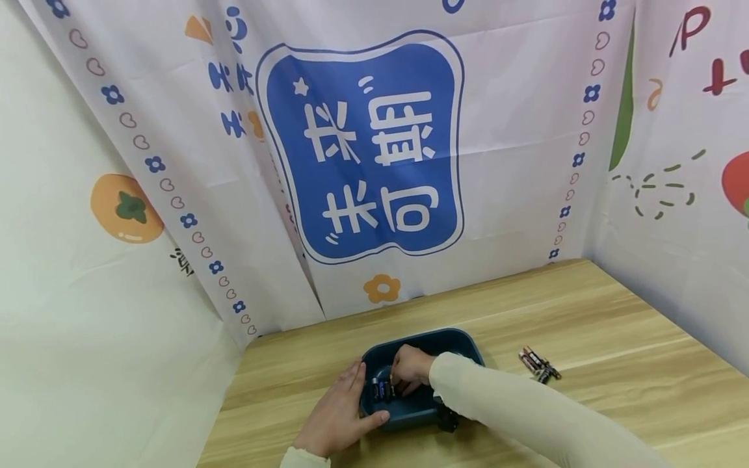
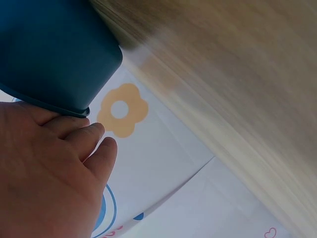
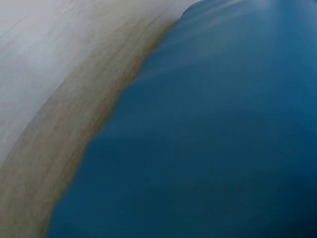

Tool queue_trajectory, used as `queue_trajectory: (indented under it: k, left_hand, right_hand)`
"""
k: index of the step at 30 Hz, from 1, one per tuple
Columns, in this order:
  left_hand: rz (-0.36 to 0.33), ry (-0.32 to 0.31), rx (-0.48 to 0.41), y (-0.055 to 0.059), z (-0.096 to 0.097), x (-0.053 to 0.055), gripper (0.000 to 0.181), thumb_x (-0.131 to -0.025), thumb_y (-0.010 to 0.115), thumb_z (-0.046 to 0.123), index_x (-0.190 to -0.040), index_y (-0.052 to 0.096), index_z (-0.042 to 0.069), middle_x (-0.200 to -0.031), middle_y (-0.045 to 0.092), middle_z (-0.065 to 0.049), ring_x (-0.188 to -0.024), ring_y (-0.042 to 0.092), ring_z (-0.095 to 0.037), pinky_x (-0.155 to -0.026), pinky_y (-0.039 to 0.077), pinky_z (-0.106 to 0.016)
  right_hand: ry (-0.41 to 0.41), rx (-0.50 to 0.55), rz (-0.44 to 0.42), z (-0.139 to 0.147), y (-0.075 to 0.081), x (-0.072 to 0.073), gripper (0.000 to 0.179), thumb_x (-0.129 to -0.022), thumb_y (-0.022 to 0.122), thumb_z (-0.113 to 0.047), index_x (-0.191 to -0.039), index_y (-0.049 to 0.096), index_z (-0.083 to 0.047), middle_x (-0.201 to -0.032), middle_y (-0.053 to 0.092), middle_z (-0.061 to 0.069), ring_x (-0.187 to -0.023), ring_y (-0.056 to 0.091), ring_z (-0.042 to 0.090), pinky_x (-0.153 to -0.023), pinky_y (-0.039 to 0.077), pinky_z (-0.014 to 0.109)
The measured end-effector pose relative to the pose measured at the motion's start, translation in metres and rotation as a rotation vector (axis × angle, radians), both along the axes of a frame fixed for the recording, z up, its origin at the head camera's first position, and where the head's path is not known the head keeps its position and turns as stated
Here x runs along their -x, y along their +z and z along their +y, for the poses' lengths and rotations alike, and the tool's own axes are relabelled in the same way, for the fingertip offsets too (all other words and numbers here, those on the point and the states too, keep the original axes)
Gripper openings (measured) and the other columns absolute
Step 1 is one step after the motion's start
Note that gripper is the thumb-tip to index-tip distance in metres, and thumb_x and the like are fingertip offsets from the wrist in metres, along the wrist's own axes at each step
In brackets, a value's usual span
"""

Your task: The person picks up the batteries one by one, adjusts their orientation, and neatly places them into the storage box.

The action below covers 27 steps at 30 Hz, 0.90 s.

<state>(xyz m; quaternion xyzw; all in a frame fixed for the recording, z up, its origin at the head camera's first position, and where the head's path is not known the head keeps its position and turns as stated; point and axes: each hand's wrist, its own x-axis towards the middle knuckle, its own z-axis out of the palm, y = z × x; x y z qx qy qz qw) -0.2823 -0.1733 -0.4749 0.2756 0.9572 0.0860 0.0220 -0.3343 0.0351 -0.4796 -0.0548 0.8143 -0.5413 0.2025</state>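
A dark blue plastic basin sits on the table, with several small batteries lined up inside near its left wall. My left hand steadies the basin's left side, thumb over the near rim and fingers along the outside; the left wrist view shows the fingertips at the rim of the basin. My right hand reaches down into the basin with curled fingers, pinching a battery at the end of the row. In the right wrist view the basin's wall fills most of the picture, hiding the fingers.
A loose pile of batteries lies on the wood-grain table to the right of the basin. Printed cloth hangs behind the table and along its sides. A black device at the right wrist overlaps the basin's near rim.
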Motion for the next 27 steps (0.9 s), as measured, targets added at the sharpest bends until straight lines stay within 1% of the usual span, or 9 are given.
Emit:
queue_trajectory:
  k: [3,11,16,23,27]
  left_hand:
    - [0.002,0.000,0.003,0.000,0.000,-0.001,0.103,-0.087,0.038,0.078,-0.153,0.023,0.001,-0.159,0.016,-0.013,-0.143,0.023,-0.028,-0.112,0.027,-0.050]
    - [0.014,-0.006,0.004,0.002,0.001,-0.001,0.102,-0.088,0.039,0.077,-0.153,0.024,0.000,-0.159,0.017,-0.014,-0.143,0.023,-0.029,-0.111,0.028,-0.051]
    - [0.006,0.001,0.011,0.003,0.001,-0.001,0.103,-0.087,0.039,0.078,-0.153,0.023,0.000,-0.159,0.017,-0.015,-0.143,0.023,-0.030,-0.111,0.027,-0.051]
    - [0.011,-0.001,0.023,0.001,0.002,0.001,0.104,-0.087,0.038,0.079,-0.153,0.023,0.001,-0.159,0.016,-0.014,-0.143,0.024,-0.029,-0.111,0.028,-0.050]
    - [0.003,0.005,0.020,0.000,0.002,0.001,0.104,-0.086,0.038,0.079,-0.153,0.023,0.001,-0.159,0.016,-0.014,-0.143,0.023,-0.029,-0.111,0.028,-0.050]
  right_hand:
    - [0.000,0.001,0.003,0.000,-0.001,0.000,0.008,-0.084,0.066,0.010,-0.082,0.069,0.003,-0.080,0.065,0.013,-0.069,0.067,0.028,-0.057,0.058,0.039]
    - [-0.006,0.005,0.009,0.000,0.000,0.000,0.008,-0.086,0.064,0.009,-0.084,0.069,0.003,-0.081,0.065,0.013,-0.068,0.067,0.028,-0.057,0.058,0.039]
    - [-0.005,0.021,0.010,0.004,0.005,-0.003,0.009,-0.085,0.064,0.011,-0.090,0.069,0.006,-0.086,0.065,0.014,-0.070,0.067,0.029,-0.059,0.058,0.040]
    - [0.030,0.026,0.017,0.014,0.013,-0.003,0.019,-0.083,0.064,0.014,-0.102,0.066,0.010,-0.086,0.065,0.015,-0.073,0.067,0.030,-0.061,0.059,0.041]
    - [0.050,0.013,0.011,0.020,0.014,-0.003,0.019,-0.084,0.064,0.012,-0.103,0.066,0.009,-0.087,0.066,0.015,-0.074,0.067,0.029,-0.060,0.059,0.040]
